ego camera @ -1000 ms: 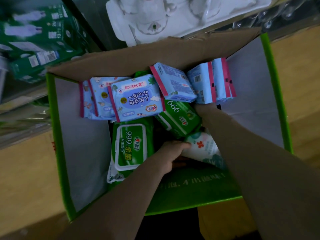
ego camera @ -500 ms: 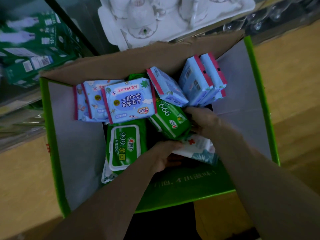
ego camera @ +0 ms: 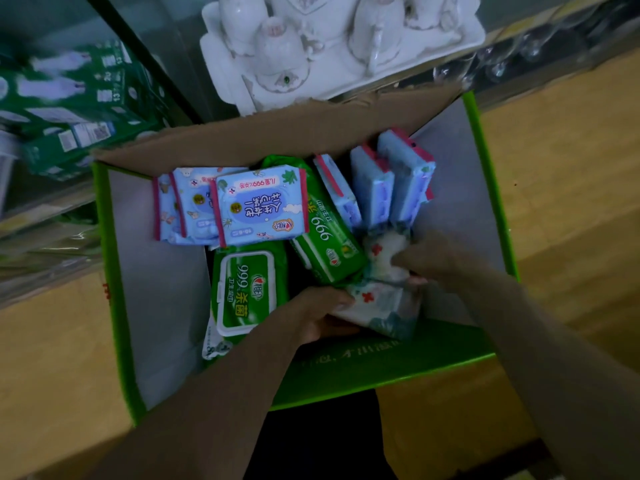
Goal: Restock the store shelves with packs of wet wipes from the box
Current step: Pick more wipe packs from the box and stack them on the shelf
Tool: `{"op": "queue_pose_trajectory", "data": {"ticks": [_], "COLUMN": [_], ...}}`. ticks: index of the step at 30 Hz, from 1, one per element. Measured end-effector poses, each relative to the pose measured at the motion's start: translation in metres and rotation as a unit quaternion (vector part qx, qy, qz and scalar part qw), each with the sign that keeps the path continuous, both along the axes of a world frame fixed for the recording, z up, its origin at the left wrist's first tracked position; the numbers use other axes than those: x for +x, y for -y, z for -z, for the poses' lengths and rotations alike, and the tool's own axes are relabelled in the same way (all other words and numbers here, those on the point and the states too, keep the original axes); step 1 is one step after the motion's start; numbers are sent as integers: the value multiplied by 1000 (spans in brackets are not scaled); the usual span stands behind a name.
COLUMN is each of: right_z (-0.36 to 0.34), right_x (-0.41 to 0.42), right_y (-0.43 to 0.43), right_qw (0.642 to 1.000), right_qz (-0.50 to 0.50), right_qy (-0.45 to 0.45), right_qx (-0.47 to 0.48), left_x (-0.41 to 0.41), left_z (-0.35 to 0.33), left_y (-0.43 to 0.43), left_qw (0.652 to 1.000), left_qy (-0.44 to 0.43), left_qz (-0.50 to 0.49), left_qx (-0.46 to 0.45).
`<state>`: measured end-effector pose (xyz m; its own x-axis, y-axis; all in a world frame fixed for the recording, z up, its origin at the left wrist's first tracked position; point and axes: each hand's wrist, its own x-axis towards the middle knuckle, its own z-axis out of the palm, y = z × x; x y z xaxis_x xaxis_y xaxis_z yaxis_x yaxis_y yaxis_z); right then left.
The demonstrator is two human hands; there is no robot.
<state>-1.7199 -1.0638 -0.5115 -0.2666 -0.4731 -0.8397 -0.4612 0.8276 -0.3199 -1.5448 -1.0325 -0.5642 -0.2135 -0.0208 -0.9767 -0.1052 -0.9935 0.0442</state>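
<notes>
An open cardboard box with green edges point(ego camera: 117, 306) holds several packs of wet wipes. Light blue packs point(ego camera: 259, 206) lie along its far side, two more blue packs point(ego camera: 391, 188) stand on edge at the far right, and green packs point(ego camera: 242, 292) lie in the middle. My left hand point(ego camera: 318, 313) grips a white pack with a red cross point(ego camera: 377, 310) near the box's front wall. My right hand point(ego camera: 426, 258) grips a second white red-cross pack point(ego camera: 384, 251) just beyond it, beside a tilted green pack point(ego camera: 325, 244).
A white ceramic tea set on a tray point(ego camera: 329, 53) sits beyond the box. Green product boxes point(ego camera: 76, 109) are stacked on a shelf at the upper left. Yellowish wooden flooring point(ego camera: 571, 185) surrounds the box.
My right hand has drawn back out from under the blue packs and taken hold of a second white pack. The left hand keeps its hold on the nearer white pack.
</notes>
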Motion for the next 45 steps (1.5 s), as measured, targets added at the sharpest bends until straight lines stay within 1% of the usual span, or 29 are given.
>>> {"op": "queue_pose_trajectory", "data": {"ticks": [2, 5, 7, 8, 11, 13, 15, 18, 20, 23, 25, 26, 27, 28, 30, 32, 33, 34, 35, 36, 37, 38, 39, 40, 41, 44, 45], "right_z": [-16, -30, -37, -39, -42, -47, -56, -77, -92, -118, -130, -136, -138, -141, -143, -147, -149, -152, -152, -152, -152, -153, -156, -161, -167, -185, -188], "right_x": [-14, -21, -19, -19, -19, -21, -25, -33, -39, -41, -35, -29, -23, -16, -3, 15, 23, 31, 35, 36, 31, 23, 15, 6, -1, -4, -3], "right_y": [-18, -39, -47, -49, -52, -52, -49, -44, -40, -32, -30, -30, -32, -34, -39, -44, -46, -49, -52, -54, -54, -53, -50, -46, -43, -31, -28], "right_qw": [999, 990, 981, 980, 983, 983, 979, 978, 976, 986, 988, 987, 984, 975, 939, 897, 884, 881, 888, 910, 944, 974, 987, 988, 984, 973, 972], "right_qz": [11, 66, 98, 105, 130, 156, 170, 154, 139, 60, 43, 57, 90, 145, 283, 380, 399, 398, 377, 329, 248, 153, 79, 41, 29, -31, -69], "right_qy": [23, 107, 150, 155, 129, 95, 85, 68, 76, 79, 91, 97, 102, 104, 121, 152, 175, 199, 215, 211, 180, 127, 70, 27, 12, 59, 51], "right_qx": [22, 60, 70, 63, 12, -32, -71, -125, -148, -137, -115, -114, -118, -128, -157, -170, -168, -161, -149, -134, -119, -112, -123, -148, -176, -222, -218], "left_x": [0, 0, 2, 3, 7, 9, 9, 9, 8, 4, 1, -1, -3, -6, -13, -21, -24, -26, -25, -23, -19, -14, -8, -3, 2, 5, 3], "left_z": [-6, -16, -26, -32, -52, -64, -74, -92, -106, -129, -142, -150, -154, -159, -168, -175, -177, -178, -180, -183, -186, -190, -194, -198, -201, -214, -219], "left_y": [-1, -2, -2, -2, 0, 1, 3, 12, 21, 35, 42, 44, 45, 45, 42, 35, 32, 29, 28, 27, 28, 30, 32, 35, 37, 40, 39], "left_qw": [1000, 999, 1000, 999, 996, 994, 994, 995, 995, 995, 994, 993, 990, 986, 975, 969, 969, 968, 966, 965, 965, 964, 964, 964, 964, 963, 964], "left_qy": [16, 24, -1, -22, -85, -97, -89, -81, -84, -68, -64, -67, -69, -73, -78, -69, -59, -50, -46, -44, -39, -34, -28, -25, -25, -41, -46], "left_qz": [9, 13, 21, 24, 29, 41, 51, 43, 19, -11, -31, -45, -68, -99, -150, -148, -125, -99, -73, -52, -33, -12, 13, 39, 61, 100, 99], "left_qx": [-11, -25, -18, -13, -2, -10, -25, -47, -59, -77, -82, -90, -101, -115, -145, -183, -205, -226, -244, -254, -259, -262, -265, -264, -259, -246, -242]}}
